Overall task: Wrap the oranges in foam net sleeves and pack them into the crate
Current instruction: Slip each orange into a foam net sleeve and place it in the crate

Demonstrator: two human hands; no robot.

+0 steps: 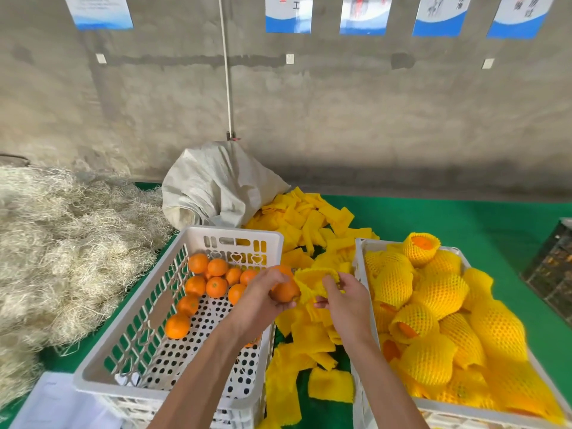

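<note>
L hand (263,294) grips orange (284,291) just R of loose-orange crate (93,371); R hand (343,300) pinches sleeve (312,280) mouth. Risk: mouth narrow, net tears or orange slips, drops betw crates.

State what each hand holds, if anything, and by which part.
The left hand grips a bare orange around its body. The right hand pinches a yellow foam net sleeve at its open rim.

Your left hand (261,300) and right hand (346,303) are bare, with no gloves, rings or watch on them. Both your forearms are uncovered down to the bottom edge of the view, showing no sleeve.
</note>
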